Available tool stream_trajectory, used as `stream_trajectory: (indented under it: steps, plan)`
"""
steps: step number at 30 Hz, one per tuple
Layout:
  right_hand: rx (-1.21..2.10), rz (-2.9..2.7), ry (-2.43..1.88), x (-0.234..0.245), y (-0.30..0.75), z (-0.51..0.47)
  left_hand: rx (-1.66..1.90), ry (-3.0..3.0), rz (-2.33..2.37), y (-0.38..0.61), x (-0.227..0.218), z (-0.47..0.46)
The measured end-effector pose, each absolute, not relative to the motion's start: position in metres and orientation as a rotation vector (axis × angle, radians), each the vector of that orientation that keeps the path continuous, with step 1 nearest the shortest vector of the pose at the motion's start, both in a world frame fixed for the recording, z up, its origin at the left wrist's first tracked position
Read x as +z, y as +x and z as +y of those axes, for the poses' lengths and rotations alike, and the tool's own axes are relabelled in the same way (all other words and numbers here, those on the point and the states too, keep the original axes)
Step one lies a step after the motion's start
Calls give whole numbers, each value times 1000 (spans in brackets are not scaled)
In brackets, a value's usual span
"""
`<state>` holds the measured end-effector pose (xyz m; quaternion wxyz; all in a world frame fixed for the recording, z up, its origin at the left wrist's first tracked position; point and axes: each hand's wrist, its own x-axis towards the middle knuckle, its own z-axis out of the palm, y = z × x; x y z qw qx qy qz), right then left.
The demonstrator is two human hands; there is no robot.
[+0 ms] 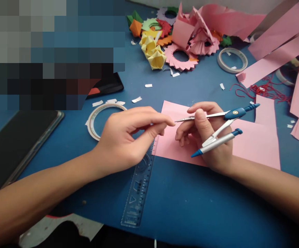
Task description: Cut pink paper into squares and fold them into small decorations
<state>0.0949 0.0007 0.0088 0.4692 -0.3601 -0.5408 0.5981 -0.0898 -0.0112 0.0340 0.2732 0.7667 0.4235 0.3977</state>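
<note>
My right hand (206,137) is closed around a blue and silver drawing compass (218,129), its needle leg pointing left and its pen leg slanting down to the left. My left hand (131,134) hovers over a clear blue ruler (139,186), thumb and forefinger pinched together right at the compass needle tip. Whether the pinch touches the tip I cannot tell. Under both hands lies a pink sheet of paper (255,143) on the blue table (190,199).
A tape ring (93,119) lies left of my left hand and another tape ring (232,60) at the back right. Folded paper flowers (154,51) and pink paper strips (276,58) crowd the back. A dark tablet (17,144) rests at the left edge. Red thread (265,90) lies at right.
</note>
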Motion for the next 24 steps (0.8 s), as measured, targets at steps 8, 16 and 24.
stream_trajectory:
  steps: [8,16,24]
  plan:
    - [1455,-1356,-879,6,97,3,1052,1742,994,-91,32,-10]
    - [1445,-1356,-884,6,96,3,1028,1539,939,-91,35,-7]
    - [1236,-1428,-820,8,94,-3,975,1291,821,-94,32,-9]
